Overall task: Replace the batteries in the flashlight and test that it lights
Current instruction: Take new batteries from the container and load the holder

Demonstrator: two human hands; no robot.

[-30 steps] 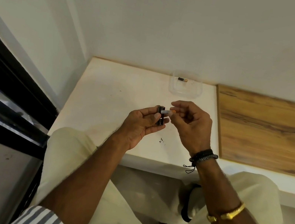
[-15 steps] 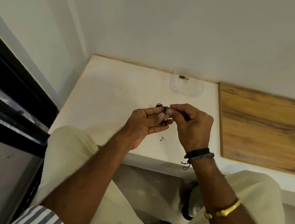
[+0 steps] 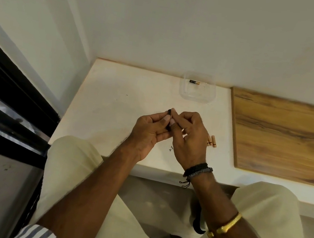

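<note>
So we've got a clear plastic tub [image 3: 197, 93] up at the back of the white table [image 3: 113, 101], near the wall, with one black-and-copper battery [image 3: 194, 82] lying inside. The small black flashlight part [image 3: 169, 121] sits pinched between both hands above the table's middle: our left hand [image 3: 149, 134] grips it from the left, our right hand [image 3: 188, 138] closes fingertips on it from the right. Two copper-coloured batteries [image 3: 212, 141] lie just right of the right hand. Lots of bare table to the left; a wooden board [image 3: 285, 138] borders the right.
</note>
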